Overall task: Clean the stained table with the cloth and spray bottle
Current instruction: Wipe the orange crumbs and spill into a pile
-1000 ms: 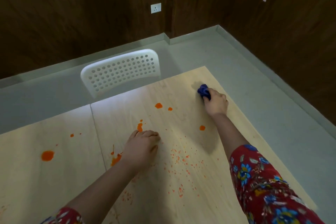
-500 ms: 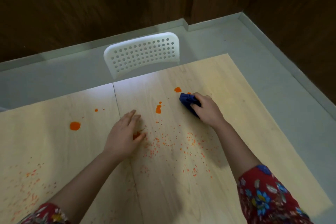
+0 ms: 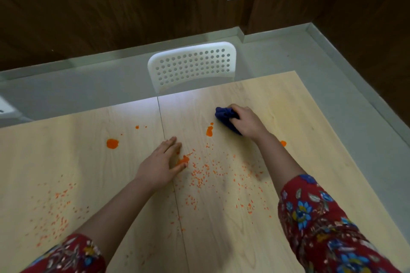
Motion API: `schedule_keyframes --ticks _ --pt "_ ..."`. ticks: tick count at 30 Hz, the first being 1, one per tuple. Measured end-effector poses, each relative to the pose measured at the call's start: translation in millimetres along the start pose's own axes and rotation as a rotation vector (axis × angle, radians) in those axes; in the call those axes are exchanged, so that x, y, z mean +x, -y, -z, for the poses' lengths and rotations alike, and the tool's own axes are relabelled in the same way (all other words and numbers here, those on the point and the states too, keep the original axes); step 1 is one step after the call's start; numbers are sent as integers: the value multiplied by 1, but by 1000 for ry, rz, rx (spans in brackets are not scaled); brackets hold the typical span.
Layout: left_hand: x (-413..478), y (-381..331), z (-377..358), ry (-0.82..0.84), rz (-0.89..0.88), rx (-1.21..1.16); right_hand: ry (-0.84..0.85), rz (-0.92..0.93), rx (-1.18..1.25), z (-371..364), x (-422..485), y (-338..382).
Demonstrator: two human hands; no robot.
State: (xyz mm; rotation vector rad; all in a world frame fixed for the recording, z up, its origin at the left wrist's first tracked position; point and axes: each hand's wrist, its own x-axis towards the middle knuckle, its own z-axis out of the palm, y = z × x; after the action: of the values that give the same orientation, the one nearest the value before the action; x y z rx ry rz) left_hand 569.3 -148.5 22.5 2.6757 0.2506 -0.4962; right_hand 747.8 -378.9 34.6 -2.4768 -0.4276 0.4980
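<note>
1. Table [image 3: 261, 239]: a pale wood-grain top made of two panels that meet at a thin seam [image 3: 172, 175] running from the far edge toward the viewer. This seam serves as the landmark for all places below.
2. Cloth [image 3: 224, 115]: a small, dark blue wad, crumpled into folds, lying on the table well to the right of the seam and toward the far edge. Only its left part shows; the rest is covered by the hand.
3. Right hand [image 3: 246, 122]: palm down, fingers curled over the cloth and gripping it against the table surface. The forearm leads back to a red floral sleeve [image 3: 319, 224].
4. Left hand [image 3: 162, 166]: lies flat on the table, straddling the seam, fingers extended and loosely together, holding nothing.
5. Large orange blot [image 3: 112, 143]: rounded, to the left of the seam and clear of both hands.
6. Elongated orange blot [image 3: 209, 131]: right of the seam, just beside the cloth's near-left edge.
7. Smeared orange blot [image 3: 183, 159]: just right of the seam, touching the left hand's fingers.
8. Small orange blot [image 3: 283, 143]: far right of the seam, partly hidden by the right forearm.
9. Fine orange specks [image 3: 204, 173]: scattered on both sides of the seam, densest between the two forearms.
10. White perforated chair [image 3: 193, 64]: stands beyond the table's far edge, roughly in line with the seam.
</note>
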Motion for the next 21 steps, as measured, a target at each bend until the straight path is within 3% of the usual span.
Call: schedule_keyframes --ticks 2,6,7,9,11,13,17,21 --pt "2 1 3 1 2 -14 93 -5 -29 4 -6 5" --pt "2 3 3 10 -4 -14 506 -22 75 13 -50 7" --pt "2 3 2 9 -10 -6 546 -35 113 13 -60 3" --pt "1 3 2 5 -17 3 416 -47 248 14 -70 -5" --pt "-1 3 1 -1 -18 1 122 -79 372 11 -68 -12" --pt "-1 3 0 -3 -12 0 -73 -107 303 4 -57 -15" --pt "1 3 -2 27 4 -9 -90 -29 76 -26 -62 -6" --pt "1 -3 -4 83 15 2 -22 25 42 -48 -102 1"
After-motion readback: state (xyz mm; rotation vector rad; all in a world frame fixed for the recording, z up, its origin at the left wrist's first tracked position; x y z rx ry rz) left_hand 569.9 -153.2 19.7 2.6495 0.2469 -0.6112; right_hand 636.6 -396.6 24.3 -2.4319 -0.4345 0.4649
